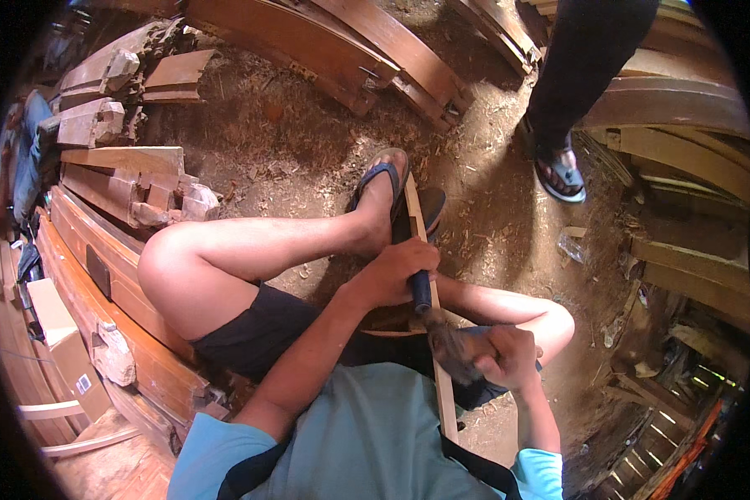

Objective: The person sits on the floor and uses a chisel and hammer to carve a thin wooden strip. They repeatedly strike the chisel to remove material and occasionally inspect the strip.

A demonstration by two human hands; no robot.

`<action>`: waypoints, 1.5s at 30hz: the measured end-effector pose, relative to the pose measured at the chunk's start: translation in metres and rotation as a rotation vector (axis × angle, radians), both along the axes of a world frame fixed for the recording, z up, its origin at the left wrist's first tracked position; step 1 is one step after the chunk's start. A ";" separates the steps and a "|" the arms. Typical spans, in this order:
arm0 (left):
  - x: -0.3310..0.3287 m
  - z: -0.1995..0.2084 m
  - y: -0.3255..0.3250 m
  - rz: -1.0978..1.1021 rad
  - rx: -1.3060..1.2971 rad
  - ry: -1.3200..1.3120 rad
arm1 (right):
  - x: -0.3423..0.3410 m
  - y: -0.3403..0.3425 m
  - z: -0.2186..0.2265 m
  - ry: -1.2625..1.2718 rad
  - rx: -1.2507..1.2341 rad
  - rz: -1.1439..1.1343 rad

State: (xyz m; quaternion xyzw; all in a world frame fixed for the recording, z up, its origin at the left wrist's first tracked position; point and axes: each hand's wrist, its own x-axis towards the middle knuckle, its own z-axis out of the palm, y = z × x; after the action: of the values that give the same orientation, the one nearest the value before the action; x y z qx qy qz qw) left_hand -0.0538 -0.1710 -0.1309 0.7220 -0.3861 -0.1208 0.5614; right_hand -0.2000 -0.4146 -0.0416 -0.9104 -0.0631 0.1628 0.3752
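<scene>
Right between your legs lies the pale wood strip [447, 408], running from beside your left foot [378, 193] at the far end to just beside your teal shirt [362, 433] at the near end. Your left hand [402, 265] is closed around the dark handle of the tool [422, 292], right over the strip; whether those fingers also take in some of the wood, you can't tell from this angle. Your right hand [508, 354] is curled at the tool's near end, where blur hides the tool's shape and how firmly you have it.

Judging by its slimness, the strip should feel light and stiff along its length, though it may flex or split if pressed hard in an unsupported middle. Dry wood like this likely won't be slippery, but its edges could leave splinters. Your best hold is flat across both sides, close to the tool but clear of its blurred end, with the far end braced by your foot. The tool probably carries more weight at that blurred end, so its dark handle is the safer place to grip.

Loose shavings litter the ground [308, 150] farther off, and brown boards [121, 275] lie stacked on your left.
</scene>
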 end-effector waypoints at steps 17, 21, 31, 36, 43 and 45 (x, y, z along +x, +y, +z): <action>0.007 0.006 -0.005 0.007 0.017 0.055 | 0.004 0.002 0.003 -0.301 0.091 0.150; 0.002 -0.002 -0.003 0.025 0.009 -0.002 | 0.015 0.017 0.016 -0.258 0.296 0.105; 0.001 0.004 -0.008 0.016 -0.002 0.011 | -0.004 0.015 -0.011 -0.225 -0.009 -0.036; -0.003 -0.003 -0.007 0.019 0.036 -0.024 | 0.002 0.015 0.011 -0.379 0.228 0.236; 0.000 -0.003 -0.006 -0.043 0.072 0.080 | 0.007 0.016 0.014 -0.393 0.152 0.253; 0.002 -0.006 -0.006 0.010 0.038 0.007 | 0.001 0.013 -0.007 -0.381 0.229 0.197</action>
State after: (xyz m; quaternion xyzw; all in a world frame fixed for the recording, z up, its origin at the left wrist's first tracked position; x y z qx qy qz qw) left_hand -0.0520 -0.1772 -0.1367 0.7340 -0.3783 -0.1276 0.5494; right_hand -0.1992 -0.4018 -0.0485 -0.8655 -0.2394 0.0159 0.4396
